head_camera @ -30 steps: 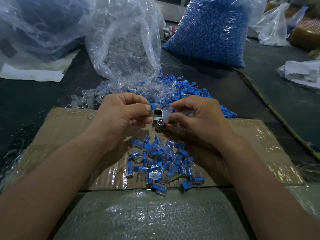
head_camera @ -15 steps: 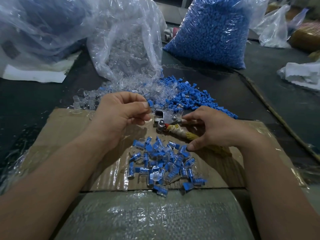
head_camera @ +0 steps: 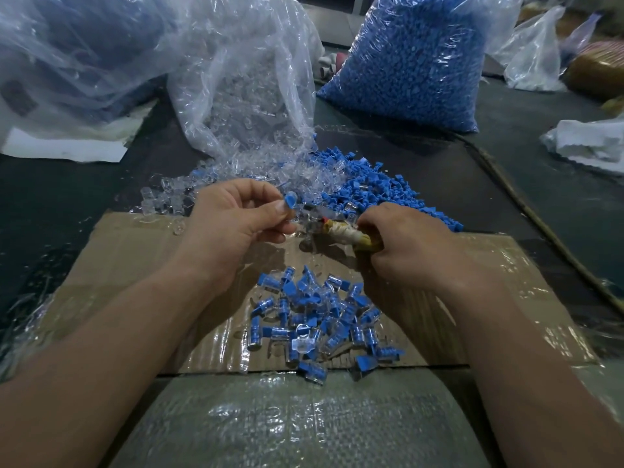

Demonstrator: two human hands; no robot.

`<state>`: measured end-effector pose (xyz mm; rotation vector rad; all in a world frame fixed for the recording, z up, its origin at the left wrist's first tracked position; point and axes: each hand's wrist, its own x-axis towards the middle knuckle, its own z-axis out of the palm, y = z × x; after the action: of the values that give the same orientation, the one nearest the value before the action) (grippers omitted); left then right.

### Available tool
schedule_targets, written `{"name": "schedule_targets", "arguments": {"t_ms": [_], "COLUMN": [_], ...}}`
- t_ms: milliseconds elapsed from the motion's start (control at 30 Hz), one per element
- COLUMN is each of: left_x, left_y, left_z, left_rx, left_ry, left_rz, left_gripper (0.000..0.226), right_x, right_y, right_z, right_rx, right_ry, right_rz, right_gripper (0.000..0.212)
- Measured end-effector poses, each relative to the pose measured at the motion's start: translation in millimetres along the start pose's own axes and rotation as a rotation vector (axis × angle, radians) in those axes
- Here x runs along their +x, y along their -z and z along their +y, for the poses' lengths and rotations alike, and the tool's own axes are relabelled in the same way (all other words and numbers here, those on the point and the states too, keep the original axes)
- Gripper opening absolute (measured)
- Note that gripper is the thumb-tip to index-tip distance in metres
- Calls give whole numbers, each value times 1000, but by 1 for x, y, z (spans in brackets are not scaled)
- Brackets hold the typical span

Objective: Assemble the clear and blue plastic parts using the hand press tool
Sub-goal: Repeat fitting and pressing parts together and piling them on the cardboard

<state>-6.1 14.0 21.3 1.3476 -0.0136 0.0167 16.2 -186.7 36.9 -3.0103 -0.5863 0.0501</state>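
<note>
A: Your left hand [head_camera: 233, 224] is held up over the cardboard [head_camera: 118, 265]. Its fingers are curled in, and thumb and forefinger pinch a blue part [head_camera: 290, 201] by its flat end.

B: Your right hand [head_camera: 412, 244] is closed in a fist, knuckles up, around the pale wrapped handles of the hand press tool [head_camera: 341, 231]. The tool's metal head points at your left hand, just beside that blue part.

A: The head is blurred. I cannot tell whether the part sits in it or only near it.

B: Your assembled pieces [head_camera: 314, 319], blue plugs inside clear shells, lie in a loose heap on the cardboard between your forearms.

A: Beyond your hands, the loose clear parts [head_camera: 236, 177] spill out of their open bag [head_camera: 243, 79] onto the dark table.

B: The loose blue parts [head_camera: 371, 187] are heaped right against them, on your right. The full sack of blue parts [head_camera: 412, 59] stands upright behind that heap.
</note>
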Motion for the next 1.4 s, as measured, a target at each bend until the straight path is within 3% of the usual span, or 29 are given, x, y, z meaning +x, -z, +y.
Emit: {"name": "schedule_targets", "arguments": {"t_ms": [267, 933, 1400], "left_x": [0, -3, -10], "left_y": [0, -3, -10], "left_z": [-1, -2, -1], "left_rx": [-2, 26, 92], "left_ry": [-69, -172, -218], "left_rz": [49, 107, 168], "left_gripper": [12, 11, 7], "right_x": [0, -2, -1], "right_y": [-3, -4, -5], "right_z": [-6, -17, -20], "right_rx": [264, 329, 356], "right_ry": [62, 126, 133], "right_rz": [285, 181, 198], "right_gripper": [31, 34, 28]}}
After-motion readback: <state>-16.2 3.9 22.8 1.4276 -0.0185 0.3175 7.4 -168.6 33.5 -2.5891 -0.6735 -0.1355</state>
